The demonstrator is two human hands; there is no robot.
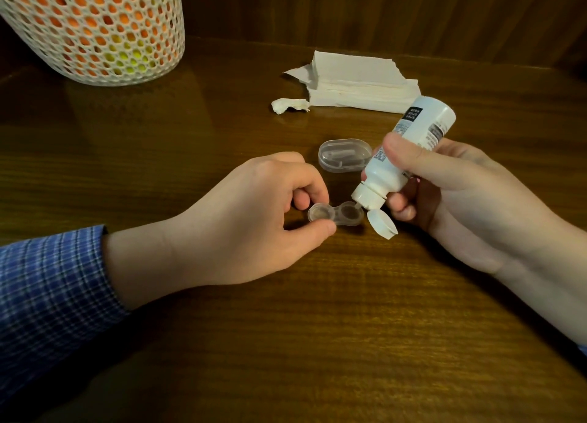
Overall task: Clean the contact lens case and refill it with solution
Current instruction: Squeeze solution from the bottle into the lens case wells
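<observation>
A small clear contact lens case (336, 214) with two round wells lies on the wooden table (317, 327). My left hand (247, 219) pinches its left well between thumb and fingers. My right hand (451, 197) grips a white solution bottle (403, 155), tipped nozzle-down, with the tip over the case's right well. The bottle's flip cap (382, 224) hangs open below the nozzle. A clear oval lid (344, 159) lies just behind the case.
A stack of white tissues (355, 84) lies at the back, with a crumpled tissue piece (290, 104) in front of it. A white mesh basket (95, 28) of orange and yellow items stands at the back left. A wooden wall runs behind the table.
</observation>
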